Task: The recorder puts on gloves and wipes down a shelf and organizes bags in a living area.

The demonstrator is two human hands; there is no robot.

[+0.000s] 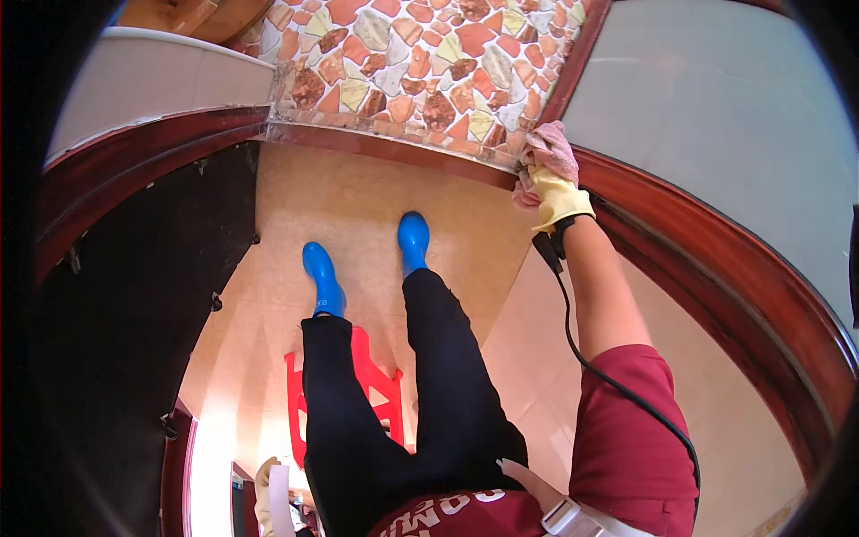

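My right hand (556,178), in a yellow rubber glove, is closed on a pink cloth (551,149). The cloth lies against the corner where the dark red wooden frame (584,74) meets the stone-patterned sill (429,74). A black cable (570,322) runs from a black band at my wrist down along my arm. At the lower left edge my left hand (265,493) is only partly visible, in a pale glove beside a whitish strap; its fingers are not clear enough to read.
My blue rubber boots (413,235) stand on the tan floor (322,174). A red plastic stool (362,362) is behind my legs. A dark panel (147,268) rises at the left. A wooden round object (194,17) lies at the upper left.
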